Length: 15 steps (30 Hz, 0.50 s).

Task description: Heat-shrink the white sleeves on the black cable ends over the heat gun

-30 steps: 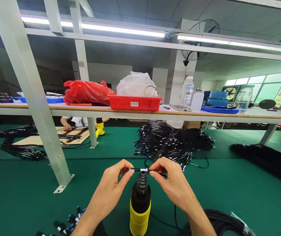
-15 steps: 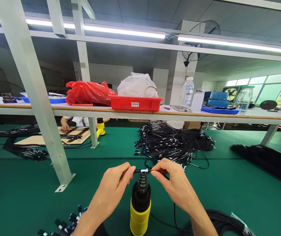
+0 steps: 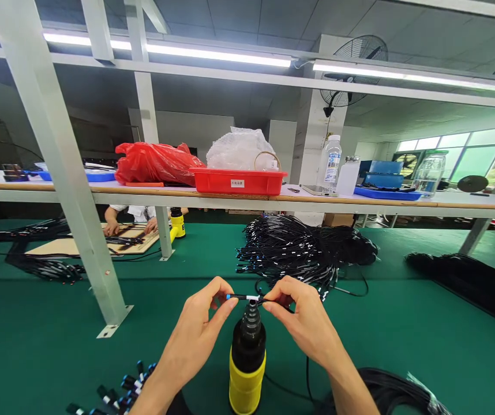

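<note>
We pinch the cable (image 3: 241,297) between left (image 3: 206,325) and right (image 3: 302,320) fingertips, level over the heat gun's (image 3: 247,369) nozzle, seemingly so its white sleeve (image 3: 252,298) meets the heat. Behind lies a cable pile (image 3: 299,248); the shelf post (image 3: 72,173) stands leftward, clear of us.

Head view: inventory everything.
Nozzled tools: two, yellow and black, front, back
Held cable: one, black, above front nozzle
Cable bundles: several, black, bench
Bench: one, green, below shelf
Shelf: one, white, midway
Board: one, tan, back left
Bag: one, red, shelf left
Red tray: one, shelf
Wrap: one, whitish, in red tray
Bottles: two, clear, white, shelf
Jar: one, clear, shelf right
Blue trays: two, shelf
Pillar fan: one, black, high
Lights: several, white, overhead
Co-worker's hands: two, at board
Left hand: one, holding cable
Right hand: one, holding cable
</note>
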Available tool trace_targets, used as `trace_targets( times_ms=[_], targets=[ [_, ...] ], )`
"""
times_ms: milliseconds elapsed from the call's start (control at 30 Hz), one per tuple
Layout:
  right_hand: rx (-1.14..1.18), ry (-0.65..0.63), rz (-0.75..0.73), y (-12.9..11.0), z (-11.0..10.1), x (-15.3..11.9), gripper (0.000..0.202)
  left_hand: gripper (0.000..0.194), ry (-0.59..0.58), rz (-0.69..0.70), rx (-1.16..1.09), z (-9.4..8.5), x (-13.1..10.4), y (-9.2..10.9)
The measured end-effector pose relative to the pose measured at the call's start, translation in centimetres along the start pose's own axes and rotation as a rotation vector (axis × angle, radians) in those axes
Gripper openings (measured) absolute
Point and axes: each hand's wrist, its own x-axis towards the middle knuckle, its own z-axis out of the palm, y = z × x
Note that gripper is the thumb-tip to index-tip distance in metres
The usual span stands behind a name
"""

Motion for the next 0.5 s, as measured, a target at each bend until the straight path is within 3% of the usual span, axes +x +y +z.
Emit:
trace_targets(
  times_ms=[300,500],
  targets=[
    [-0.079,-0.108,-0.048,-0.87,-0.79,-0.63,0.022,0.05,0.002,-0.024,-0.012,0.03,-0.23,-0.14],
    [-0.086,-0.05,-0.051,-0.69,-0.32,-0.43,0.017,0.039,-0.006,-0.016,-0.05,0.04,-0.11,-0.1]
  ],
)
